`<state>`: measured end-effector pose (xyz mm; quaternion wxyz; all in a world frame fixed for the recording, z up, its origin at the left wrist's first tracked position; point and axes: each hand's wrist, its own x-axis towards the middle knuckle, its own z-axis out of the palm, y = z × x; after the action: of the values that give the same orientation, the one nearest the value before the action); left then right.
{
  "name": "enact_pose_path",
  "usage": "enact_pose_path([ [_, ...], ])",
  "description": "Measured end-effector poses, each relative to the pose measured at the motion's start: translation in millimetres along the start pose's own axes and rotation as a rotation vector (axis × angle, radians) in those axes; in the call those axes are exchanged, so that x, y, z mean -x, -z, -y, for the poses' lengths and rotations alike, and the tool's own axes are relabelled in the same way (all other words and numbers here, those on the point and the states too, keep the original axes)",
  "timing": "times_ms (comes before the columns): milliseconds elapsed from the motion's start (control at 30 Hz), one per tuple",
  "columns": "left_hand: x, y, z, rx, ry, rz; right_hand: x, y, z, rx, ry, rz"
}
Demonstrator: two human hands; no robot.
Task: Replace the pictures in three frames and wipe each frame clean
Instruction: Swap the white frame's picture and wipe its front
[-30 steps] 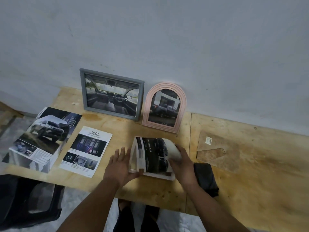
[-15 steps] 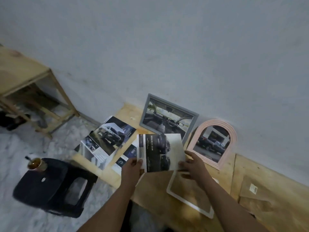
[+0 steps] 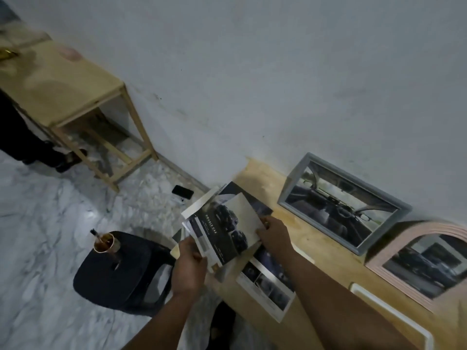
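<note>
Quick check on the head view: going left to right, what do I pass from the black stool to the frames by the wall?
black stool with the cup on it → left hand → Double Cab picture held in both hands → right hand → grey frame → pink arched frame.

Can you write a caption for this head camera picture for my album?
Both hands, left hand and right hand, hold a dark car brochure page over the wooden table.
</note>
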<state>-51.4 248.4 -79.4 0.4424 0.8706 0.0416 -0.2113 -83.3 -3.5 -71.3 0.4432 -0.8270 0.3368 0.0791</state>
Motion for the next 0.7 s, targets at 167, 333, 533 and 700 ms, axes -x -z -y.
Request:
enact_pose_path([
  [167, -26.9, 14.8, 19.0, -0.258, 0.025, 0.103, -19.6, -22.4, -16.5, 0.079, -0.045, 0.089],
  [333, -48.0, 10.5, 37.2, -0.627, -0.434, 0.123, 25.7, -0.4, -45.8, 0.323, -0.126, -0.09],
  [533, -70.2, -13.4, 33.6, -1.033, -0.69, 0.246, 54.9, 5.2, -81.8, 0.575, -0.246, 0.011],
  [700, -71.7, -16.1, 28.2, -1.104, -0.718, 0.297, 52.4, 2.8, -82.4, 0.55, -0.226, -0.073],
])
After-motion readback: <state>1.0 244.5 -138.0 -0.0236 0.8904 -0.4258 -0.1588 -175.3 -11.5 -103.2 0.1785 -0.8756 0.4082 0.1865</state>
